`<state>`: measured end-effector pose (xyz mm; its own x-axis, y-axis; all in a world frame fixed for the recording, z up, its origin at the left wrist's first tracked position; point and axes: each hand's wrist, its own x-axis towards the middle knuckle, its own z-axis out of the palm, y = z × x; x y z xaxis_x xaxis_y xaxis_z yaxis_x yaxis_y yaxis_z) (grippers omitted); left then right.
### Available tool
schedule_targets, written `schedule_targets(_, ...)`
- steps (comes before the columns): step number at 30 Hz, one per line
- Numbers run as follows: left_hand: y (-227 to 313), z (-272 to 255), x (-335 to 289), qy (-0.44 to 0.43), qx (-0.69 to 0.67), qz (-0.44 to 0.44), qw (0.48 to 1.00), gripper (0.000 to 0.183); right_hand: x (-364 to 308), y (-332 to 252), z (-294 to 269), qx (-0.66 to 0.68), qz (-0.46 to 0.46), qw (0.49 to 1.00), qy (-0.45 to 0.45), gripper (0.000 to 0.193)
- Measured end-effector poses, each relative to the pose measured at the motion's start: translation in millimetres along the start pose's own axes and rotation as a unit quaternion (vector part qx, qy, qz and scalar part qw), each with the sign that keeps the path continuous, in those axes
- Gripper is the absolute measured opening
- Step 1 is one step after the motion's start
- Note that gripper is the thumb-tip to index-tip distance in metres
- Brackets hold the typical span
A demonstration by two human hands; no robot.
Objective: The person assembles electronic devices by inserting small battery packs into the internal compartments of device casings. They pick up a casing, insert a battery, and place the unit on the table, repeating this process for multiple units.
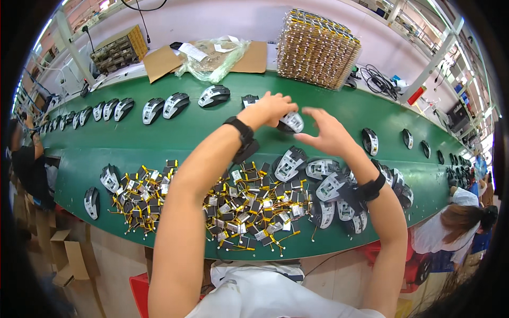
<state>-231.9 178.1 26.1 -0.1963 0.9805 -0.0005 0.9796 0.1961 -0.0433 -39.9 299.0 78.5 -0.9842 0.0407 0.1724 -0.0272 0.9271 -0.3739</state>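
Note:
My left hand (271, 110) reaches over the far part of the bench with its fingers bent over a grey-and-black computer mouse shell (292, 123). Part of that shell is hidden under the hand. Just right of it, my right hand (331, 132) holds nothing, its thumb and fingers spread and slightly blurred. Another mouse shell (249, 100) lies behind my left wrist, partly covered. A heap of small battery packs with yellow ends and thin wires (254, 206) spreads between and under my forearms. Several mouse shells (330, 185) are piled beneath my right forearm.
Mouse shells form a row along the green bench (185, 135), left (152, 110) and right (370, 141). At the back stand a tall stack of wired parts (318, 50) and cardboard with plastic wrap (212, 58). A person (450, 228) sits at right, another (29, 164) at left.

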Motion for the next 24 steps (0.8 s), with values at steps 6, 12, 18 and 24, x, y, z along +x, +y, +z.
schedule_targets(6, 36.5, -98.6, -111.7, 0.262, -0.049, 0.059, 0.962, 0.076, 0.3, -57.3, -3.5, 0.204, -0.036, 0.976, 0.07, 0.089)
schedule_targets(12, 55.0, -50.6, -221.3, 0.292, -0.778, -0.095, 0.548, 0.058, 5.7, -133.7, 21.7, 0.242, -0.109, 0.958, 0.107, 0.084)
schedule_targets(18, 114.9, 9.2, -272.3, 0.455, -0.852, -0.162, 0.2, 0.051, 13.9, -132.8, 41.2, 0.238, -0.195, 0.936, -0.171, 0.04)
schedule_targets(24, 174.0, 29.6, -336.7, 0.415, -0.894, -0.158, 0.058, 0.059, 13.3, -104.6, 95.4, 0.052, -0.122, 0.969, -0.209, 0.018)
